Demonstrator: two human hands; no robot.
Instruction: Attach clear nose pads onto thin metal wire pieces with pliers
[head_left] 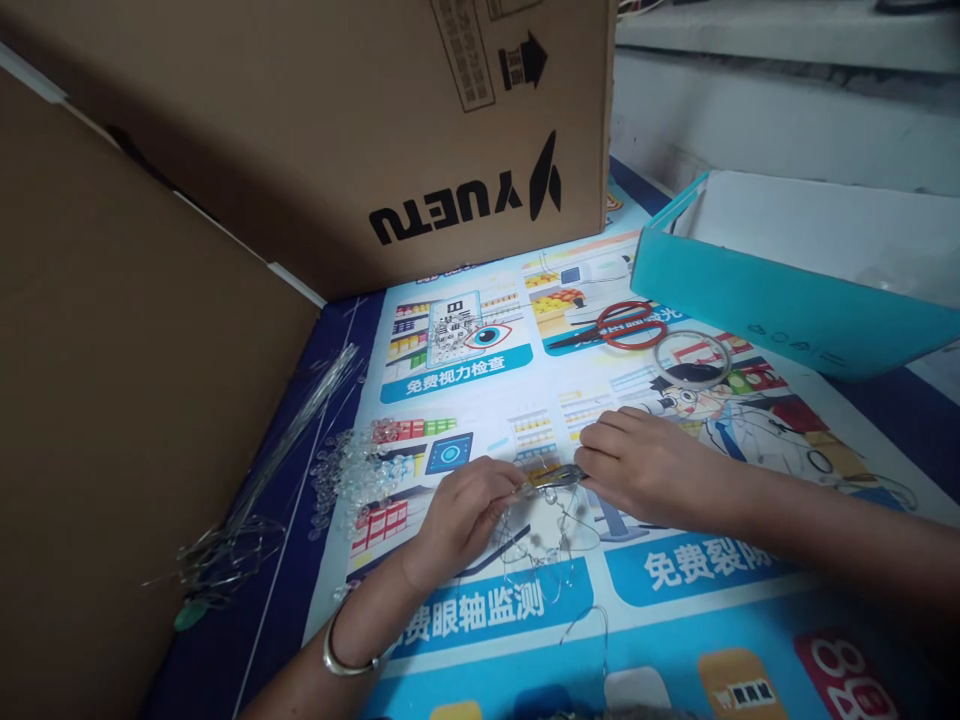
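Observation:
My left hand (465, 520), with a silver bangle on its wrist, pinches a thin wire strung with clear beads (544, 545) that loops down onto the printed poster. My right hand (649, 468) grips a small pair of pliers (555, 477) whose tip meets the wire right beside my left fingertips. The two hands almost touch over the middle of the poster (487, 380). A pile of clear beads (352, 475) lies just left of my left hand.
A bundle of thin wires (277, 460) lies at the left beside a cardboard wall (112, 400). A large cardboard box (375, 130) stands behind. Red-handled scissors (611, 328), a clear tape roll (691, 360) and a teal box (780, 300) sit at the right.

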